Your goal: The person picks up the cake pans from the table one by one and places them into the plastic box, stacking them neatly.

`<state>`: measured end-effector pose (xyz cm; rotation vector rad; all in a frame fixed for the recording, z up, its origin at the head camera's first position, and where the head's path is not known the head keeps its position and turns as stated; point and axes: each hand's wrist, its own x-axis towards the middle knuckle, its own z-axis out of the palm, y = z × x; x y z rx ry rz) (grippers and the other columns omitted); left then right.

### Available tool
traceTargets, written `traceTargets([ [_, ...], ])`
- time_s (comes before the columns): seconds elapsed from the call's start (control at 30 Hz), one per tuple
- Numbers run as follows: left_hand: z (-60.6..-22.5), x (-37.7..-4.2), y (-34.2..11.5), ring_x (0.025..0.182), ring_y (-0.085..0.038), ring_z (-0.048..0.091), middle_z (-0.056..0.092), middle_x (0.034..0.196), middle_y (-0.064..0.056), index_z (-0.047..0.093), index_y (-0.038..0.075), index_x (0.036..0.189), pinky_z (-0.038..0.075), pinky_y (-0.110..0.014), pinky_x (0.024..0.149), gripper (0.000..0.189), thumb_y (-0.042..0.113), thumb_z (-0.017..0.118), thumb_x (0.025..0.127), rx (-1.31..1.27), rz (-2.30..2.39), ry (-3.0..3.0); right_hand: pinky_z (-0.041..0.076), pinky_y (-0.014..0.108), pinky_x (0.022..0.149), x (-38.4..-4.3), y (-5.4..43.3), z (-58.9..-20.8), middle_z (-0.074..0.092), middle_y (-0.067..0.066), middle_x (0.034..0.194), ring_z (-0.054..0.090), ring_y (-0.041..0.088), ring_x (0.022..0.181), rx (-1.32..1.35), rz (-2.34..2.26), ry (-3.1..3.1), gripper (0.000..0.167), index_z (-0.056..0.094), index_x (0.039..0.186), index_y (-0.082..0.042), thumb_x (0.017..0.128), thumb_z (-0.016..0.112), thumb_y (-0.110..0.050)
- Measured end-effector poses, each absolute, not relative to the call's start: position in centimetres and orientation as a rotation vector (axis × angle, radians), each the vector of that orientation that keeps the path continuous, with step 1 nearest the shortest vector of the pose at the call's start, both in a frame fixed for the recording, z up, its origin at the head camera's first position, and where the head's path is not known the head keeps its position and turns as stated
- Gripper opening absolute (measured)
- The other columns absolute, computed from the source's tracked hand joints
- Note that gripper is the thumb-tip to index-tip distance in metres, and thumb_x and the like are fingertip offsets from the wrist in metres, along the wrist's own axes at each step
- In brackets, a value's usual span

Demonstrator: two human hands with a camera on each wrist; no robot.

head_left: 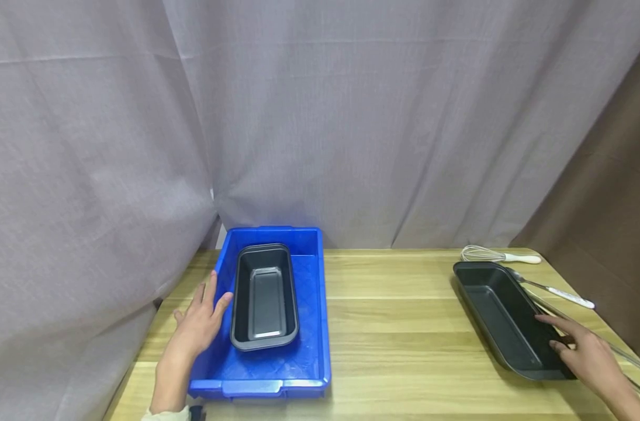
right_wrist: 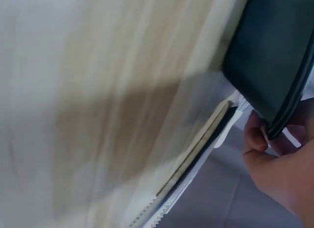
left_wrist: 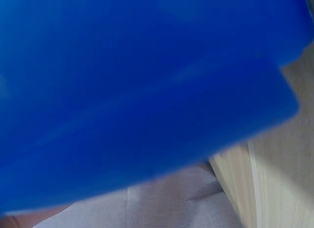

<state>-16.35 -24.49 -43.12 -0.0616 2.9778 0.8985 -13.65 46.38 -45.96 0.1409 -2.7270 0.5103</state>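
1. Near right: right hand pinches the right long rim of a dark loaf pan, toward its near end. Thumb and fingers curl in on the edge with little gap; it has hold of nothing else.
2. Pan lies left of and far from that grip. Long axis runs near right to far left, slanting across the table. Cannot tell if its base sits wholly flat.
3. Near left: blue bin, long axis near to far, well apart from the held pan, bare wood between.
4. Left hand at the bin's left rim, fingers spread and fairly straight, gripping no pan. Right hand is much the nearer to the slanted pan.
5. Second loaf pan inside the bin, toward its left wall, roughly lengthwise.
6. Far right: white-handled utensil beside the held pan, whisk just beyond.
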Motion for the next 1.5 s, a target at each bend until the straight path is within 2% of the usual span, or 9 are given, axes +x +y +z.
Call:
traceTargets([
  [0.27, -43.0, -16.4, -24.5, 0.159, -0.064, 0.023, 0.014, 0.173, -0.045, 0.004, 0.001, 0.175, 0.006, -0.095, 0.115, 0.078, 0.049, 0.031, 0.120, -0.060, 0.891, 2.981, 0.041, 0.025, 0.058, -13.7, 45.6, -46.0, 0.069, 0.044, 0.121, 0.051, -0.021, 0.075, 0.080, 0.626, -2.793, 0.052, 0.067, 0.141, -0.001, 0.091, 0.082, 0.002],
  [0.47, -43.1, -16.3, -24.5, 0.159, -0.064, 0.024, 0.014, 0.173, -0.045, 0.004, 0.001, 0.175, 0.006, -0.095, 0.115, 0.078, 0.049, 0.031, 0.120, -0.056, 0.906, 2.977, 0.036, 0.025, 0.058, -13.3, 43.5, -46.6, 0.073, -0.006, 0.076, 0.052, -0.011, 0.069, 0.135, 0.772, -2.715, 0.053, 0.073, 0.136, -0.024, 0.091, 0.085, 0.000],
  [0.7, -43.1, -16.2, -24.5, 0.161, -0.062, 0.020, 0.013, 0.173, -0.045, 0.003, 0.001, 0.175, 0.005, -0.095, 0.115, 0.078, 0.049, 0.031, 0.120, -0.065, 0.926, 2.960, 0.048, 0.005, 0.071, -13.3, 41.5, -47.8, 0.046, -0.052, 0.127, 0.059, -0.023, 0.099, 0.213, 1.165, -2.619, 0.049, 0.069, 0.145, -0.012, 0.098, 0.078, 0.000],
  [0.87, -43.1, -16.2, -24.4, 0.162, -0.061, 0.018, 0.013, 0.174, -0.044, 0.003, 0.002, 0.175, 0.004, -0.094, 0.116, 0.078, 0.049, 0.031, 0.120, -0.070, 0.935, 2.952, 0.048, 0.002, 0.076, -13.4, 40.4, -48.7, 0.043, -0.052, 0.133, 0.047, -0.032, 0.115, 0.234, 1.219, -2.615, 0.048, 0.065, 0.150, -0.010, 0.103, 0.073, -0.001],
  [1.1, -43.2, -16.2, -24.4, 0.160, -0.063, 0.023, 0.015, 0.173, -0.044, 0.004, 0.002, 0.175, 0.005, -0.095, 0.115, 0.078, 0.049, 0.031, 0.120, -0.064, 0.937, 2.964, 0.062, 0.034, 0.053, -12.5, 39.2, -49.0, 0.074, 0.008, 0.095, 0.077, 0.022, 0.062, 0.118, 1.996, -2.525, 0.057, 0.038, 0.151, -0.058, 0.120, 0.042, -0.011],
  [1.17, -43.2, -16.2, -24.5, 0.159, -0.064, 0.024, 0.015, 0.173, -0.045, 0.004, 0.001, 0.175, 0.006, -0.095, 0.115, 0.077, 0.049, 0.031, 0.120, -0.062, 0.932, 2.969, 0.066, 0.038, 0.061, -12.3, 39.1, -49.3, 0.074, 0.007, 0.105, 0.083, 0.028, 0.077, 0.108, 2.272, -2.410, 0.057, 0.026, 0.159, -0.059, 0.122, 0.036, -0.016],
  [1.27, -43.1, -16.2, -24.4, 0.158, -0.065, 0.025, 0.016, 0.172, -0.045, 0.004, 0.002, 0.175, 0.007, -0.095, 0.115, 0.077, 0.048, 0.031, 0.121, -0.062, 0.934, 2.971, 0.069, 0.039, 0.075, -12.1, 39.1, -50.1, 0.045, -0.008, 0.165, 0.084, 0.024, 0.099, 0.114, 2.595, -2.200, 0.065, 0.007, 0.167, -0.062, 0.123, 0.030, -0.020],
  [1.4, -43.0, -16.2, -24.4, 0.159, -0.064, 0.025, 0.016, 0.173, -0.044, 0.004, 0.002, 0.176, 0.006, -0.095, 0.115, 0.077, 0.048, 0.031, 0.121, -0.059, 0.946, 2.970, 0.063, 0.049, 0.102, -12.3, 39.2, -51.2, 0.025, -0.014, 0.171, 0.074, 0.029, 0.127, 0.352, 3.054, -1.672, 0.066, 0.013, 0.168, -0.065, 0.123, 0.019, -0.017],
  [1.5, -42.9, -16.1, -24.3, 0.159, -0.063, 0.024, 0.016, 0.173, -0.044, 0.004, 0.002, 0.176, 0.006, -0.095, 0.115, 0.077, 0.048, 0.031, 0.121, -0.059, 0.954, 2.965, 0.047, 0.061, 0.120, -12.8, 39.2, -51.8, 0.056, -0.004, 0.155, 0.059, 0.044, 0.145, 0.713, 3.367, -1.143, 0.074, 0.021, 0.168, -0.063, 0.119, 0.004, -0.010],
])
